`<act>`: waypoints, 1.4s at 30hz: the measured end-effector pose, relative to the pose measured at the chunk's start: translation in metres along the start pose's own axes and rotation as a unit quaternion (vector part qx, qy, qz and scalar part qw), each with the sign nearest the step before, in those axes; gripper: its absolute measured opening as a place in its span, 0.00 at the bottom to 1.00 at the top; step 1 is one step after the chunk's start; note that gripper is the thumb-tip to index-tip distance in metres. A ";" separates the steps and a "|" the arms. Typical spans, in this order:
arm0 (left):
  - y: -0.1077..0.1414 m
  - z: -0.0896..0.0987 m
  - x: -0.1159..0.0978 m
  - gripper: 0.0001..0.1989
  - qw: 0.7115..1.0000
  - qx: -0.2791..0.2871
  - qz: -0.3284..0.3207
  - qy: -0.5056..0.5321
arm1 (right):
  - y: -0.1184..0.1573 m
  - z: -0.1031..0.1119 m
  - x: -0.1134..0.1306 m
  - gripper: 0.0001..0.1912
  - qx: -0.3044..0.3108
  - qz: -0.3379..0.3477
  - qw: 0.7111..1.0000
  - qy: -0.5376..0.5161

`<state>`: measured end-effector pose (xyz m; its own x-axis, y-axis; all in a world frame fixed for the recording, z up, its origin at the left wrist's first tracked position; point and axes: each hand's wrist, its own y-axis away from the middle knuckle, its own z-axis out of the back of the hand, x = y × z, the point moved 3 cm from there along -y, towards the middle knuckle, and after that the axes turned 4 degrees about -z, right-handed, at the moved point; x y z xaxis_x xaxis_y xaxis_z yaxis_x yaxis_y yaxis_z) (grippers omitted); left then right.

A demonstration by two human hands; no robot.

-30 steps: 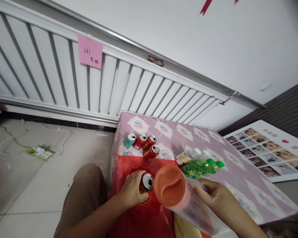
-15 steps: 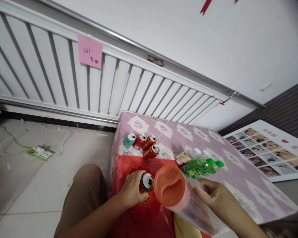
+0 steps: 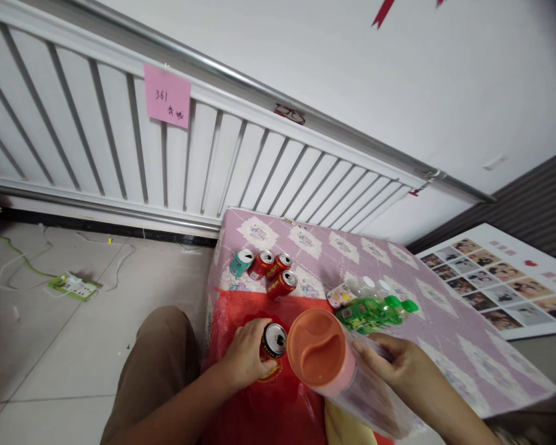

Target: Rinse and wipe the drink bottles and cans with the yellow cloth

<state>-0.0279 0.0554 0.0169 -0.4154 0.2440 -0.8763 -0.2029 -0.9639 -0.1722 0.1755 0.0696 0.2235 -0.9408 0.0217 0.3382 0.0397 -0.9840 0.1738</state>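
Note:
My left hand (image 3: 248, 355) is wrapped round an opened drink can (image 3: 275, 340) with a silver top and a dark rim, upright on the red cloth (image 3: 231, 309). My right hand (image 3: 389, 358) grips the handle of a clear pitcher (image 3: 366, 395) with an orange lid (image 3: 315, 347). The pitcher is tilted, its lid toward the can and close beside it. I cannot tell whether liquid is flowing out. Behind my left hand stand several opened red cans (image 3: 282, 284) and one teal can (image 3: 241, 264).
Several plastic bottles with green caps (image 3: 375, 314) lie on the purple patterned cover (image 3: 352, 247), right of the cans. A yellow cloth (image 3: 347, 426) is under the pitcher. A white radiator (image 3: 241, 161) runs behind. A power strip (image 3: 76, 286) and cables lie on the floor.

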 end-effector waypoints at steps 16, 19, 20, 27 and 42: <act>-0.001 0.001 -0.001 0.39 1.000 0.004 0.004 0.005 | 0.000 0.002 0.000 0.23 -0.021 0.016 1.000 0.016; -0.001 0.001 -0.001 0.39 1.000 0.004 0.004 0.006 | 0.000 0.002 -0.001 0.23 -0.012 0.013 1.000 0.012; -0.001 0.001 -0.001 0.39 1.000 0.004 0.005 0.006 | 0.001 0.002 -0.001 0.23 -0.007 0.009 1.000 0.010; -0.001 0.002 -0.001 0.38 1.000 0.007 0.007 0.009 | 0.001 0.002 0.002 0.23 -0.002 -0.003 1.000 0.011; 0.000 0.001 -0.001 0.39 1.000 0.005 0.004 0.012 | 0.002 0.003 0.004 0.22 -0.005 0.003 1.000 0.008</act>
<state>-0.0286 0.0555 0.0187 -0.3967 0.2329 -0.8879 -0.2087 -0.9648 -0.1598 0.1730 0.0685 0.2275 -0.9457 0.0132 0.3248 0.0419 -0.9859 0.1621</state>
